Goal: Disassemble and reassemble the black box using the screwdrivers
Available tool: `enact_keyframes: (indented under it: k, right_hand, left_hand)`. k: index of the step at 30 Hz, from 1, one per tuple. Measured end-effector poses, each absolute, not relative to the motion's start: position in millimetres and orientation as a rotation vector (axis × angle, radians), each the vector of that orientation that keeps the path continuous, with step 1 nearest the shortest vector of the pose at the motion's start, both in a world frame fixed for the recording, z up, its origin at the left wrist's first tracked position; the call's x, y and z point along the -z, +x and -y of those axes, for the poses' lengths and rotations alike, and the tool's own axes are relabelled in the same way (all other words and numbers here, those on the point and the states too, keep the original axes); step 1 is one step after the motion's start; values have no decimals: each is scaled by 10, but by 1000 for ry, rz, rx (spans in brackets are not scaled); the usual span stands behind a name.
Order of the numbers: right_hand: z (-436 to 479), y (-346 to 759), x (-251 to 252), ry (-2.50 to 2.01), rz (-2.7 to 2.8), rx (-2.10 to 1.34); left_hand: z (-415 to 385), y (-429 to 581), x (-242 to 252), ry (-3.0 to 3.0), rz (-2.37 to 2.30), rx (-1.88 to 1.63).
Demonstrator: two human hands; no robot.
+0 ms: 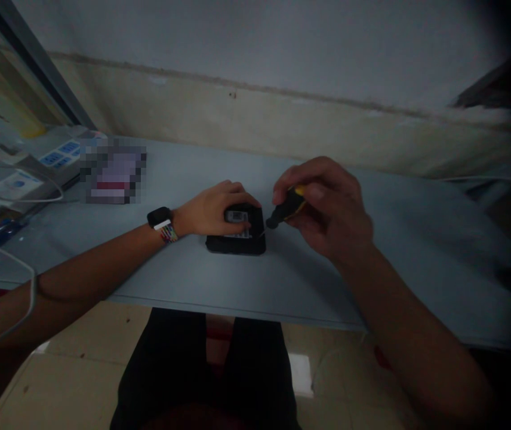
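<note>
A small black box-shaped device (258, 245) with a white printed label lies on the table; its exact kind does not show. My left hand (219, 209) grips it from the left, with the fingers curled over its far edge and the thumb across the label. In my right hand (331, 209) is a screwdriver (286, 206) with a black and yellow handle, held tilted. Its thin shaft points down and left to the right part of the device's top; whether the tip sits in a screw is too dim to tell.
The light table (170, 286) meets a wall (255, 119) at the back. On the left are a power strip (58, 158), a phone-like pixelated object (116, 173) and a loose white cable (34, 286) that crosses near my left forearm. The table's front edge runs above my legs.
</note>
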State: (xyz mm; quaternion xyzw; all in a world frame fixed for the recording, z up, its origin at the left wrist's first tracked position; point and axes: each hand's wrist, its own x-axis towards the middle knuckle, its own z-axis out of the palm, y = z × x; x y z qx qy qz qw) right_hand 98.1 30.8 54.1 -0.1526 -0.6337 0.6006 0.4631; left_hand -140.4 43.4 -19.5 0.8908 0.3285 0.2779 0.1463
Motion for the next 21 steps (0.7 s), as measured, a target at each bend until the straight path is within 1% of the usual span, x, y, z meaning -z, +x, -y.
enact_keyframes:
  k: [10,21]
  right_hand:
    - [-351,976,-531,-287,1606,-1427]
    - [-338,991,-543,-243,1604,-1561]
  left_hand:
    - [-433,-1414,210,2566,-956,-810]
    - [-436,-1409,216,2582,-935,-820]
